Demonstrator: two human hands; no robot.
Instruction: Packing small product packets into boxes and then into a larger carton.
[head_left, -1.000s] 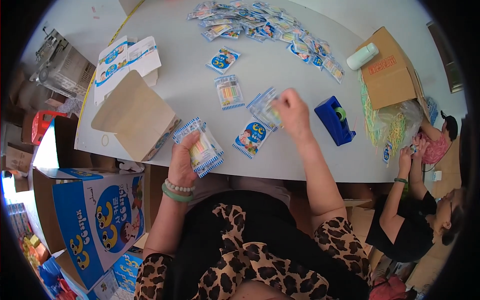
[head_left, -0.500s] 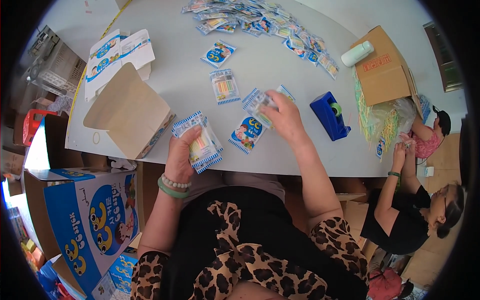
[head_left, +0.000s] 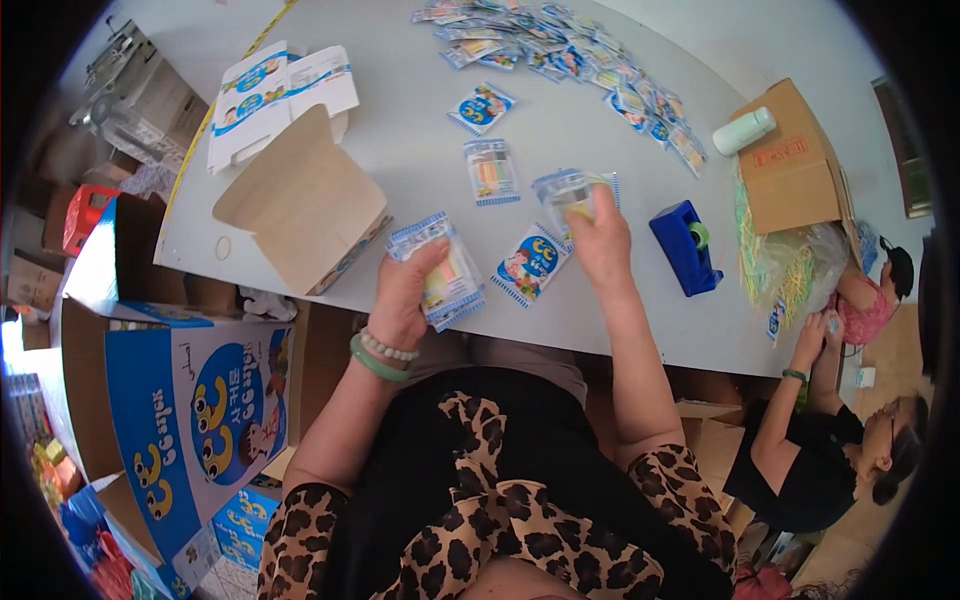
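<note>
My left hand (head_left: 405, 290) is closed round a small stack of candy packets (head_left: 452, 290), its thumb on top, close to the table's front edge. My right hand (head_left: 603, 240) pinches another candy packet (head_left: 560, 190), which is blurred and tilted above the table. Below that packet lies a blue-and-white packet (head_left: 530, 264), face up. Part of one more packet (head_left: 613, 184) shows behind my right fingers. Farther back are a packet with its striped sticks showing (head_left: 490, 172) and a packet with a blue front (head_left: 482, 108).
An open carton (head_left: 305, 195) stands left of my left hand, with flattened cartons (head_left: 280, 95) behind. Many packets form a pile (head_left: 570, 50) at the back. A blue tape dispenser (head_left: 685, 248) sits at right, near a cardboard box (head_left: 790, 160) and a co-worker (head_left: 810, 440).
The view has shifted, so the table's things appear farther right. My right hand has lifted and tilted its packet slightly. My left hand still grips its stack.
</note>
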